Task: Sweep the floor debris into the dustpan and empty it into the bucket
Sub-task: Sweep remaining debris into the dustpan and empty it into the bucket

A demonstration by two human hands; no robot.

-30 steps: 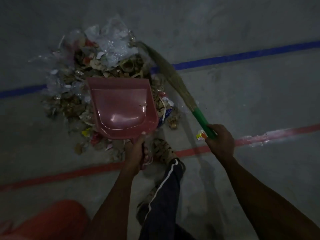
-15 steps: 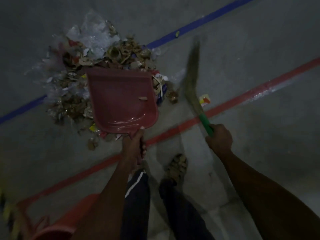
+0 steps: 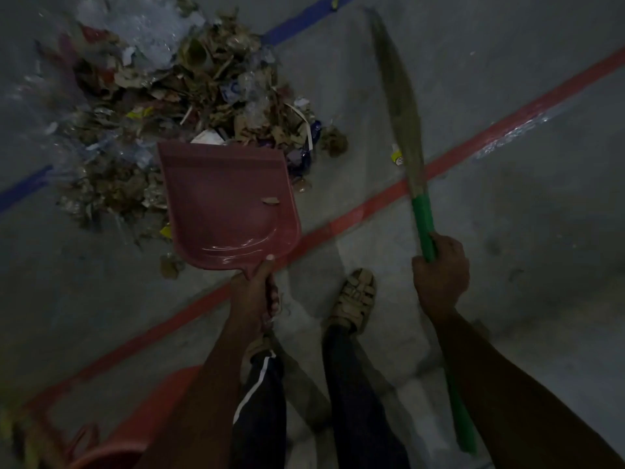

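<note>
A pile of debris [image 3: 189,93], dry leaves, plastic wrap and paper scraps, lies on the grey floor at upper left. My left hand [image 3: 252,292] grips the handle of a pink dustpan [image 3: 226,201], whose front edge meets the near side of the pile; only one small leaf lies in the pan. My right hand [image 3: 439,272] grips the green handle of a grass broom [image 3: 397,93], held to the right of the pile with its bristles pointing away and off the debris. The red bucket [image 3: 135,424] shows at the bottom left, partly hidden by my left arm.
A red floor line [image 3: 473,147] and a blue floor line [image 3: 297,23] run diagonally. A small yellow-white wrapper [image 3: 396,156] lies beside the broom. My feet in sandals [image 3: 353,299] stand just behind the dustpan. Bare concrete spreads to the right.
The broom has swung out of the pile to the right and now points away. The dustpan has drawn back toward me, to the pile's near edge. The bucket has come into view.
</note>
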